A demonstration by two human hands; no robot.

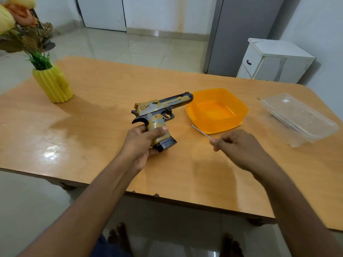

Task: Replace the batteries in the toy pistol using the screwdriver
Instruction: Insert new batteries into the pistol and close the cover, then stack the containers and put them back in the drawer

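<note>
Left hand (pixel 143 140) fingers wrap toy pistol (pixel 157 115) grip. Right hand (pixel 235 145) pinches screwdriver (pixel 200 131), tip beyond fingertips. Probably steady pistol, seat tip squarely before turning.

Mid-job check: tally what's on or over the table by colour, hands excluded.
Yellow or orange: 3 - toy pistol, orange tub, yellow ribbed vase
Clear: 1 - lidded plastic container
Metal: 1 - thin screwdriver
Total: 5
The left hand grips the pistol's handle; the right hand pinches the screwdriver.
</note>
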